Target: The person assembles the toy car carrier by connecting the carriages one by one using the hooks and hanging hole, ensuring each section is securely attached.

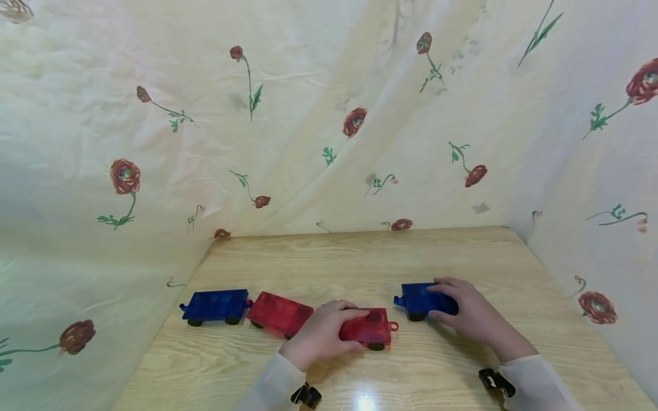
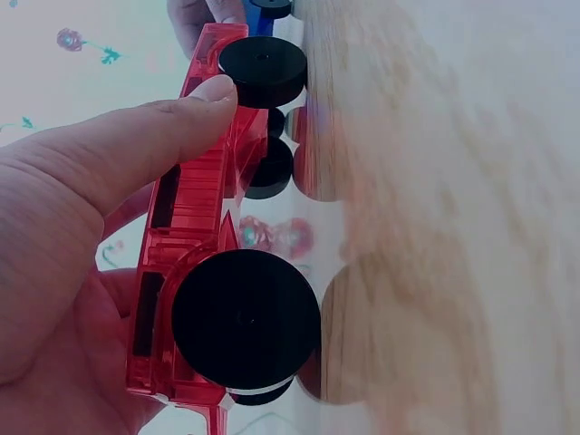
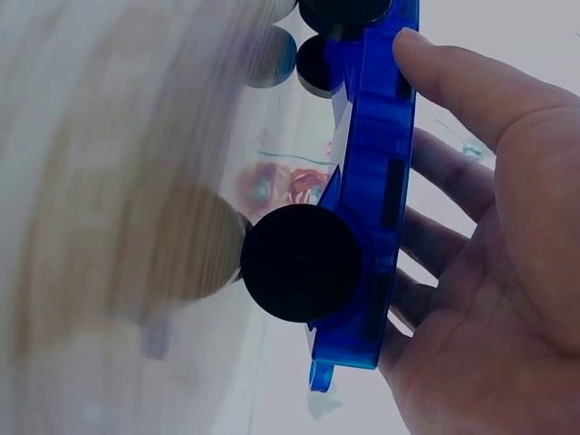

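My left hand (image 1: 324, 331) grips a translucent red toy car base (image 1: 367, 328) with black wheels, thumb on one long side and fingers on the other. The base's ring hitch points right, towards a blue toy car base (image 1: 417, 298). My right hand (image 1: 470, 311) holds that blue base by its sides, its hook end facing left, with a gap between the two. In the left wrist view the red base (image 2: 195, 199) has its wheels at the tabletop. The right wrist view shows the blue base (image 3: 376, 154) between thumb and fingers.
Left of my left hand stands a second red car base (image 1: 280, 313), joined at its left end to another blue base (image 1: 218, 304). My left hand hides its right end. Flower-patterned cloth (image 1: 308, 142) surrounds the wooden table (image 1: 360, 257) at the back and sides.
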### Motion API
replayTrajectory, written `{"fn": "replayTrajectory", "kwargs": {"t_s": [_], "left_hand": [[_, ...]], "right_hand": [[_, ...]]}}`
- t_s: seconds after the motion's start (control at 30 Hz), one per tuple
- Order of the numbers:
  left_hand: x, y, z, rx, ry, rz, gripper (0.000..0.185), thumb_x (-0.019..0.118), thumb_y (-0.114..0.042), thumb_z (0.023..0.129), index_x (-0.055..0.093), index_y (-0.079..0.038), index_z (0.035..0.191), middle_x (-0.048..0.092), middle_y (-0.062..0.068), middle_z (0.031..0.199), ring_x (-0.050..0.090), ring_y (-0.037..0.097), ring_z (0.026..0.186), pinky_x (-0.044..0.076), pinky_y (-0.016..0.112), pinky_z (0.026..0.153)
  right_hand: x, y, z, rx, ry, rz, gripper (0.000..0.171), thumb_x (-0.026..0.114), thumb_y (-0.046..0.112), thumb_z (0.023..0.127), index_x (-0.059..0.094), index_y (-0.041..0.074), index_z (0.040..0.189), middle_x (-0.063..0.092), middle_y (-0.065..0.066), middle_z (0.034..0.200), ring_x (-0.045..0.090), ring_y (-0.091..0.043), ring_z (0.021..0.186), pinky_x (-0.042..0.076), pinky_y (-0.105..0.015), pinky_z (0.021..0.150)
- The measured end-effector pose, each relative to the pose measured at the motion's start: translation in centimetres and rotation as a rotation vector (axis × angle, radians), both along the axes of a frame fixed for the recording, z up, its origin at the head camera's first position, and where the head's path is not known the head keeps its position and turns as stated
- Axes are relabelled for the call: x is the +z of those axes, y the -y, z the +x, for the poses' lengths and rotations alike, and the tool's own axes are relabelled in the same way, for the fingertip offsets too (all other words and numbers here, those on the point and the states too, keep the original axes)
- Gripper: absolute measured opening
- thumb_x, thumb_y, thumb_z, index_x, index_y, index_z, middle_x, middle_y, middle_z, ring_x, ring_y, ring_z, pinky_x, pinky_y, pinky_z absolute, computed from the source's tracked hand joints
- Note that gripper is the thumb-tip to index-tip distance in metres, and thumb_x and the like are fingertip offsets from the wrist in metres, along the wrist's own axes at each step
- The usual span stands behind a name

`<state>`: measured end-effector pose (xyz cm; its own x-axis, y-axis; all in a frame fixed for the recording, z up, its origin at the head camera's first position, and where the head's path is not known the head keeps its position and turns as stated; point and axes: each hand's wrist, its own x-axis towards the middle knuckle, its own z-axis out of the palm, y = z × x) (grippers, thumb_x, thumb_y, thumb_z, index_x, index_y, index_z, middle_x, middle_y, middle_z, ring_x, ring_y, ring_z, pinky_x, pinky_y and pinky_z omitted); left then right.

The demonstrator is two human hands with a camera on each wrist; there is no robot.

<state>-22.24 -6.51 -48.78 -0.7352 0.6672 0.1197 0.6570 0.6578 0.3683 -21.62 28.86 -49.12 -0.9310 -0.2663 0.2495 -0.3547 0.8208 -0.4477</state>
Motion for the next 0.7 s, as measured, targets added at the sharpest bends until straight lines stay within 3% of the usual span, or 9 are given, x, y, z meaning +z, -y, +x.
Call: {"fn": "replayTrajectory", "kwargs": {"t_s": [0.7], "left_hand": [[0.26, 0.76, 0.05, 0.058, -0.003, 0.007, 0.069, 0.073, -0.055, 0.078, 0.05, -0.037, 0.14, 0.05, -0.013, 0.13, 0.047, 0.011, 0.119, 0.043, 0.035, 0.099]], "right_hand": [[-0.12, 1.02, 0.33, 0.055, -0.01, 0.006, 0.053, 0.079, 0.035, 0.081, 0.063, 0.019, 0.128, 0.046, -0.012, 0.142, 0.036, -0.04, 0.131, 0.032, -0.063, 0.1]]}}
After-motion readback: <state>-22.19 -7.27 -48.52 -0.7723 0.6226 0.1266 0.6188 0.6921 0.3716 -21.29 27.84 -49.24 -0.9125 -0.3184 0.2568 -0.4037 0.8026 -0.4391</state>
